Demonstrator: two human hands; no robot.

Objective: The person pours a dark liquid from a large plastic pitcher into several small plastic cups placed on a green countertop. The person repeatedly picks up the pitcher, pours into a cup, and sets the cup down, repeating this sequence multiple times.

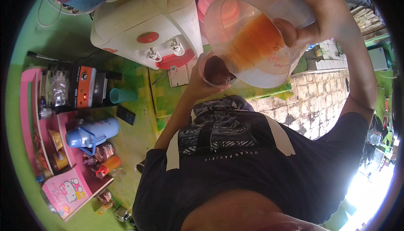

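Fingers of our left hand (198, 83) curl around a clear cup (219, 72), closed on its side and underside; dark liquid with some bubbles shows inside it. Our right hand (306, 32) grips a translucent pitcher (225, 20) near its handle, thumb pressed against the wall; how its other fingers lie we cannot tell, as they are mostly hidden. We have the pitcher tipped well over, its mouth just beside the cup's and orange-brown liquid lying along its lower side. Behind our hands stands a white water dispenser (126, 25) with two taps; to our left are a teal cup (123, 96) and a blue thermos (94, 133).
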